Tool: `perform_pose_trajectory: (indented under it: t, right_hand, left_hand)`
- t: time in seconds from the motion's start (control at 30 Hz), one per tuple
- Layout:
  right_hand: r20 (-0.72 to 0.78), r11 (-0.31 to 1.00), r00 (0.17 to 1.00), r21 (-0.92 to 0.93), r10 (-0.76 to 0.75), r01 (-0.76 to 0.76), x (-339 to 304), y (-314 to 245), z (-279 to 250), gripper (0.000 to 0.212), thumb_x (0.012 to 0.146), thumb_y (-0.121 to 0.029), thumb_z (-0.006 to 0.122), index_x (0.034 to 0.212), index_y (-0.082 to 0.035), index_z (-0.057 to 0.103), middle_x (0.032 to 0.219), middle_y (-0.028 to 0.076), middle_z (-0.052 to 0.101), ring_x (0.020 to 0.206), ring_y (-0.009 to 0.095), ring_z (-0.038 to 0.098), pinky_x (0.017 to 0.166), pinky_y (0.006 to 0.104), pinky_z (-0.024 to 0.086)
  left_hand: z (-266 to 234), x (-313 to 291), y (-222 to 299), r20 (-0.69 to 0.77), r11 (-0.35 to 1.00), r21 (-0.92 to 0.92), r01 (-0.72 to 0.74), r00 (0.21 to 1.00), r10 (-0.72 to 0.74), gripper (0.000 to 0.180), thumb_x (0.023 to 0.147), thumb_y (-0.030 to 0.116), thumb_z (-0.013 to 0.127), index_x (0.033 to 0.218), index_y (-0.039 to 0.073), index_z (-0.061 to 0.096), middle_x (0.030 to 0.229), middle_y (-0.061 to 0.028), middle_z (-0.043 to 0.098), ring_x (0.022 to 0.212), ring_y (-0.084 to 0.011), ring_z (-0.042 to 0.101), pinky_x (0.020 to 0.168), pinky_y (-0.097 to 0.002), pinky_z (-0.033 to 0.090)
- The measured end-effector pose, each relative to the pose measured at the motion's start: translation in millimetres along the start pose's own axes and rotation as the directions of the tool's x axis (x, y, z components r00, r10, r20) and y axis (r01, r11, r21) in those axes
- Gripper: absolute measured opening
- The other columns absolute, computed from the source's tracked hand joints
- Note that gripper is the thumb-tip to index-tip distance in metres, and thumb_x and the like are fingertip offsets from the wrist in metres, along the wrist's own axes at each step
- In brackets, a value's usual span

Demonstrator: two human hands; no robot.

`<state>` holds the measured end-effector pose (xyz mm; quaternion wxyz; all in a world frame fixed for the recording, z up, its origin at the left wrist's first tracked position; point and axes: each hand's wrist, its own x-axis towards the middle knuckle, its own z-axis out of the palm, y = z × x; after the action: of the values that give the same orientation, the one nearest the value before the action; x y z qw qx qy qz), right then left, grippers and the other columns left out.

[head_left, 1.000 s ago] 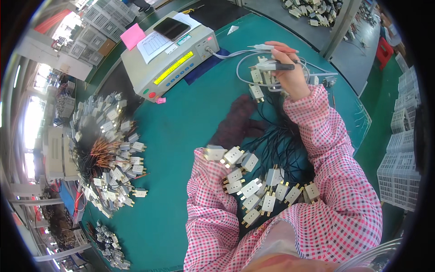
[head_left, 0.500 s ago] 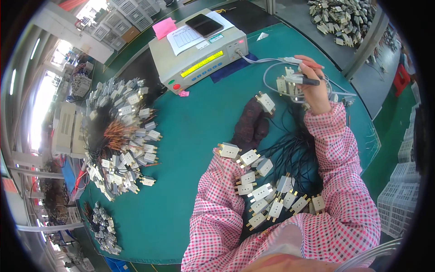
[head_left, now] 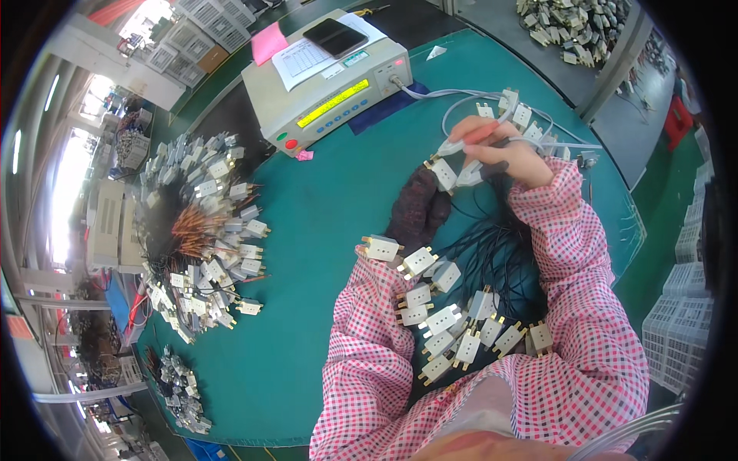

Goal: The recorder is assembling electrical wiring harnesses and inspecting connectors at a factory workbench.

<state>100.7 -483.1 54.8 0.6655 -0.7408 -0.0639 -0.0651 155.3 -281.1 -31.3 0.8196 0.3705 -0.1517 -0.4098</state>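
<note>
My left hand (head_left: 413,211), in a dark knitted glove, is closed around a white block-shaped plug (head_left: 443,176) with brass prongs. My bare right hand (head_left: 524,160) grips a pair of test probes, one red (head_left: 482,134) and one black (head_left: 493,170), with pale grey tips. Those tips meet the plug at its two sides, near the prongs; exact contact is too small to tell. Between my forearms lie several similar white plugs (head_left: 442,319), their black cables (head_left: 492,242) bunched toward my right sleeve.
A bench tester (head_left: 273,123) with a lit yellow display stands at the back, a phone (head_left: 336,37) on top. Grey leads run from it to the probes. More plugs (head_left: 521,115) sit beyond my right hand. A large heap of corded plugs (head_left: 207,269) covers the left side, a smaller one (head_left: 181,392) nearer.
My right hand has come left and down with the probes, from beside the far plugs to the plug in my left hand. The whole view has shifted slightly.
</note>
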Motion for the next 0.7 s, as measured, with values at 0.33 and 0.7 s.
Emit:
perform_pose_trajectory:
  t: [0.33,0.7]
  right_hand:
    - [0.062,0.988,0.988,-0.074,0.141,-0.136,2.2,-2.6,3.5,0.018,0.081,-0.008,0.064,0.097,0.0,0.065,0.104,0.004,0.059,0.096,0.015,0.054,0.081,0.0254,0.042]
    - [0.115,0.999,0.993,-0.047,0.006,-0.001,4.5,1.6,3.3,0.011,0.081,-0.004,0.061,0.091,0.001,0.065,0.106,0.006,0.06,0.1,0.017,0.053,0.087,0.0267,0.04]
  left_hand:
    - [14.8,-8.6,18.9,0.101,0.883,0.337,-0.326,0.945,0.311,0.025,0.091,0.034,0.057,0.082,0.011,0.05,0.056,-0.0001,0.045,0.038,-0.0085,0.039,0.032,-0.0238,0.027]
    - [10.4,-8.6,15.0,0.054,0.914,0.329,-0.237,0.971,0.233,0.031,0.092,0.04,0.054,0.082,0.01,0.054,0.054,-0.0019,0.048,0.04,-0.0101,0.041,0.036,-0.0265,0.026]
